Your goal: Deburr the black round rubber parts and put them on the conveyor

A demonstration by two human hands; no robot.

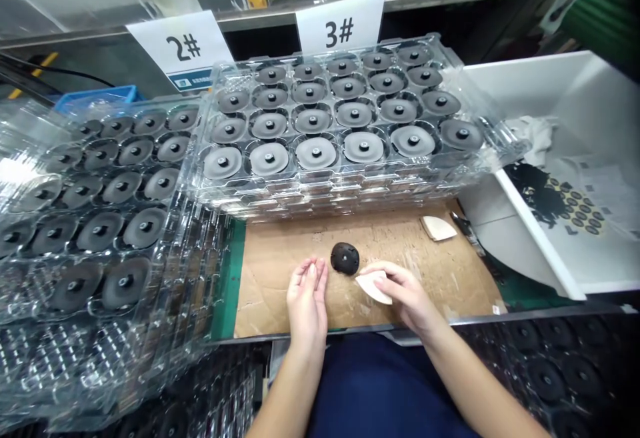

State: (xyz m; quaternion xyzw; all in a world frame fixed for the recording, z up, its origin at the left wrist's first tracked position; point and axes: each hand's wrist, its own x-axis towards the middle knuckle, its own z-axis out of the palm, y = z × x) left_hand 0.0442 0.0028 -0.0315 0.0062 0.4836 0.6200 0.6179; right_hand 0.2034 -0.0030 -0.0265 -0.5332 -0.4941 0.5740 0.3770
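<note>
My right hand pinches a white wedge-shaped sponge by its right side, just above the cardboard sheet. A round black part with a small hub at its middle lies on the cardboard between my hands, apart from both. To its left is my left hand, thumb and fingertips pressed together. Whatever may be between those fingertips is too small to make out. A second white wedge-shaped sponge rests on the cardboard at the back right.
Behind the cardboard stands a stack of clear plastic trays filled with round dark parts. Another tray stack rises on the left. At right is a white bin with black scraps and sticker sheets. Signs 2# and 3# hang behind.
</note>
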